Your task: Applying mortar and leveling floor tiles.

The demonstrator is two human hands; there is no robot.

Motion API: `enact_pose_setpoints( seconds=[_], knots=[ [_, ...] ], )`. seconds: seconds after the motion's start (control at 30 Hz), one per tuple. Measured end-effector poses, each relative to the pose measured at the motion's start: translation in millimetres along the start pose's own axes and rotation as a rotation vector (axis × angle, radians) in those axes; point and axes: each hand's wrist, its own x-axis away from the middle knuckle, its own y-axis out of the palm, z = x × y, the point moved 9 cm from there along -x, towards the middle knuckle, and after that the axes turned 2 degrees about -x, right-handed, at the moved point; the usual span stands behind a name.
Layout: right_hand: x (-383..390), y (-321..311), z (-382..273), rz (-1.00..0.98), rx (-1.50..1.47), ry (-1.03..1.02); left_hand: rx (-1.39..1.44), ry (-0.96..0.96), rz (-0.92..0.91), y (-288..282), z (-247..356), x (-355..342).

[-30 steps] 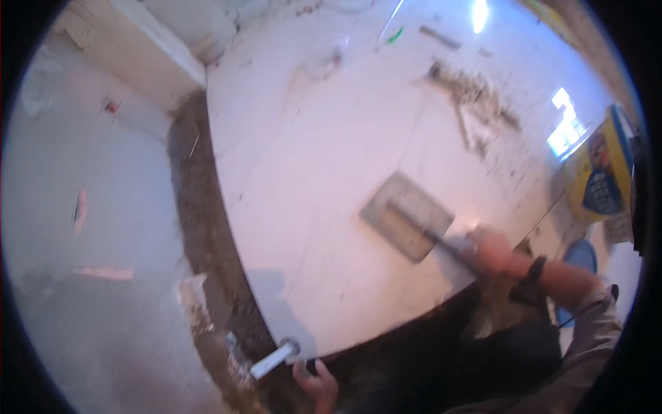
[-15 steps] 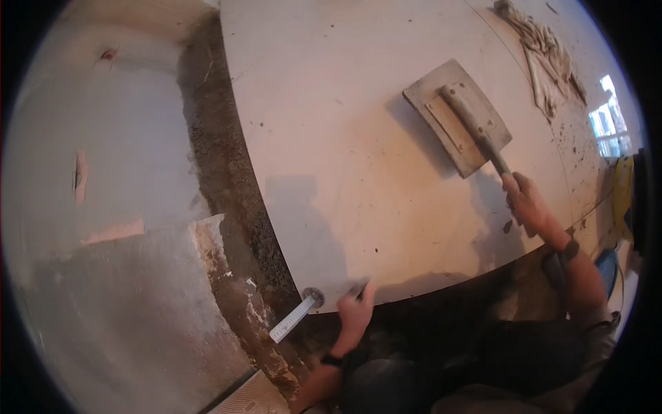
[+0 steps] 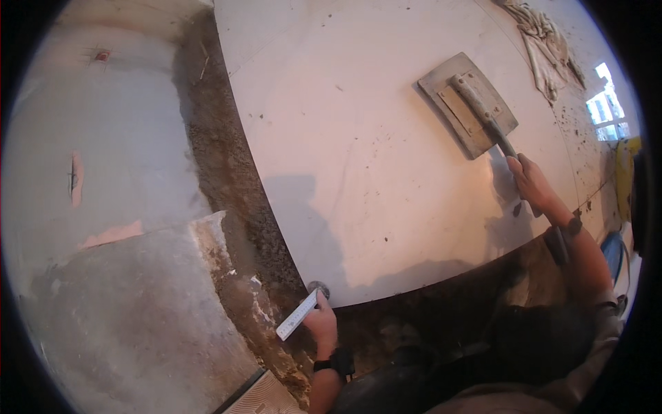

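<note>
My right hand [image 3: 532,184] is wrapped round the long handle of a paddle-shaped tamper [image 3: 472,103] with a flat rectangular plate. The plate lies on or just above a large pale floor tile [image 3: 386,179]; its exact contact cannot be told. At the tile's near left corner, my left hand [image 3: 322,323] is closed at the edge of a short silver ruler [image 3: 296,317], thumb against its upper end. A round grey piece [image 3: 318,287] sits at that corner beside the thumb; my fingers partly hide where they meet the ruler.
A strip of dark rough bedding [image 3: 224,148] runs between the tile and the grey wall [image 3: 124,131]. Crumpled cloth [image 3: 541,48] lies at the far right, near scattered crumbs. A ridged beige piece [image 3: 265,397] is at the bottom; a yellow object [image 3: 624,176] stands at the right edge.
My left hand has moved left from the tile's front edge to the ruler. The tamper has shifted slightly up and right, with my right hand still on its handle.
</note>
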Motion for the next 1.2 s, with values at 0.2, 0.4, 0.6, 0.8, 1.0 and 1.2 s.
enact_pose_setpoints(
  seconds=[0.2,0.4,0.6,0.8,1.0,1.2],
  knots=[
    [-1,8,10,0.046,0.002,0.034,0.108,0.063,0.021,7,10,17],
    [-3,8,5,0.066,-0.028,0.010,0.113,0.036,0.067,9,-5,-11],
    [15,8,-18,0.042,-0.100,0.027,-0.084,0.174,0.156,-2,17,-2],
    [60,13,-73,0.037,-0.053,-0.168,-0.076,0.121,0.133,-5,19,-4],
    [65,41,-84,-0.175,0.250,-0.248,-0.083,0.157,0.152,-7,27,-3],
    [50,65,-55,-0.275,0.445,-0.178,-0.148,0.160,0.141,-5,19,-2]
  ],
)
